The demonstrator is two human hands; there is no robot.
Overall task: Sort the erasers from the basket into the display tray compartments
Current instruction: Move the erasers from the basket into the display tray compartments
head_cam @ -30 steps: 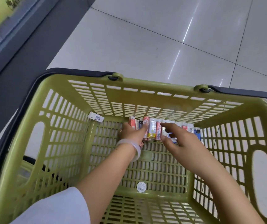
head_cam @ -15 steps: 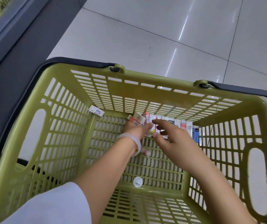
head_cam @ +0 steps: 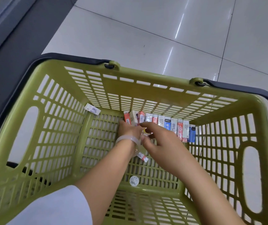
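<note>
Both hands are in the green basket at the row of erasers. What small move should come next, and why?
Probably lift out the few erasers that the left hand grips at the row's left end. They already tilt away from the row, the right hand is beside them, and the basket shows no tray to fill.

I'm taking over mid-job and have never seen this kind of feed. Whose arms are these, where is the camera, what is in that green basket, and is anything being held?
There is no machine here: a person works with two bare hands, filmed by one wide-angle camera on their head, looking down. Both arms reach into a green basket standing on a tiled floor. Along its far wall stands a row of erasers in red, white and blue sleeves. One loose eraser lies on the basket floor beneath the left wrist. The left hand, with a pale bracelet on its wrist, grips the erasers at the row's left end. The right hand reaches toward the middle; whether it holds anything is hidden. No display tray is in view.
</note>
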